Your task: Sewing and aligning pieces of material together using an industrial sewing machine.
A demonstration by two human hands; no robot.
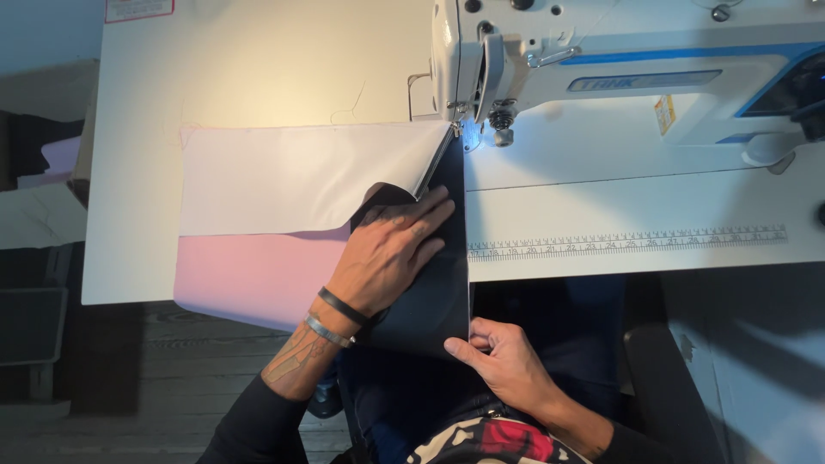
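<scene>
Stood along the far right of the white tabletop [258, 69]: a white industrial sewing machine with blue trim [619, 69], taken here as the landmark. Lay directly under its needle end and stretched toward the near table edge: a dark, smooth rectangular fabric panel [443, 283], its lower end hanging past the edge over the lap. Spread to the left of the machine: a white rectangular fabric piece [292, 172], one corner curled up beside the dark panel, and below it a pale pink fabric sheet [249, 279] drooping over the near table edge. Pressed flat on the dark panel, below and left of the needle end: the left hand [391, 253], fingers spread open and extended toward the machine, gripping nothing, with a black band and a silver metal bangle [335, 320] on the wrist. Pinched the lower right corner of the dark panel, well below the machine and off the table: the right hand [503, 361], thumb and fingers closed on the fabric edge. Ran in front of the machine's base along the near table edge: a printed ruler strip [627, 241]. Blocked the approach to the needle: only the curled white corner and the left fingertips close by. No containers visible anywhere around the machine.
</scene>
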